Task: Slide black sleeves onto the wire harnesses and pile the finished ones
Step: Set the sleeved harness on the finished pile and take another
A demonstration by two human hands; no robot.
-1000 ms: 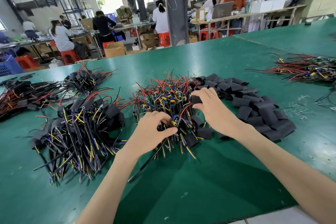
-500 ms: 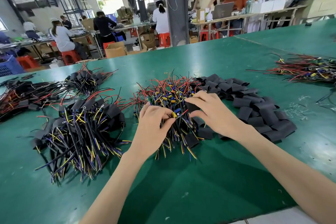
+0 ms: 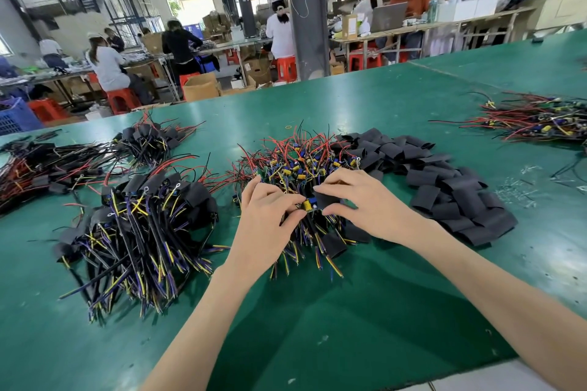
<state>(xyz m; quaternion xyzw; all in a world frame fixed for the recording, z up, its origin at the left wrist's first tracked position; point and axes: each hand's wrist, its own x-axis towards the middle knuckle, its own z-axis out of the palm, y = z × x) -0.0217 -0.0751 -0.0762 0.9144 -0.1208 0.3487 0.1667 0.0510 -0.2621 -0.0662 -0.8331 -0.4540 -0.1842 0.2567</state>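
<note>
**Sleeve-to-Harness Alignment at the Central Heap**

Landmark: the unsleeved heap (image 3: 301, 162) at the centre of the green table (image 3: 317, 311).

Over the near edge of the heap, the two hands are drawn together, with their fingertips almost meeting. The left hand (image 3: 266, 222) pinches the harness in work (image 3: 307, 205) at its component end, where a yellow-and-blue part shows between the fingers. The right hand (image 3: 365, 203) pinches a black sleeve (image 3: 324, 198) just right of that part. Whether the two touch cannot be told.

The sleeve lies to the right of the harness end, and the line between them runs roughly left to right. The trailing wires are hidden under the left hand.

Judgement: the next move passes the sleeve leftward over the component, with the right hand feeding and the left hand steadying.

Left of the heap lies the finished pile (image 3: 143, 225), nearer the left hand. Right of the heap lie the loose sleeves (image 3: 444, 187). Far right of the heap and beyond it lies another wire bundle (image 3: 533, 117).
</note>
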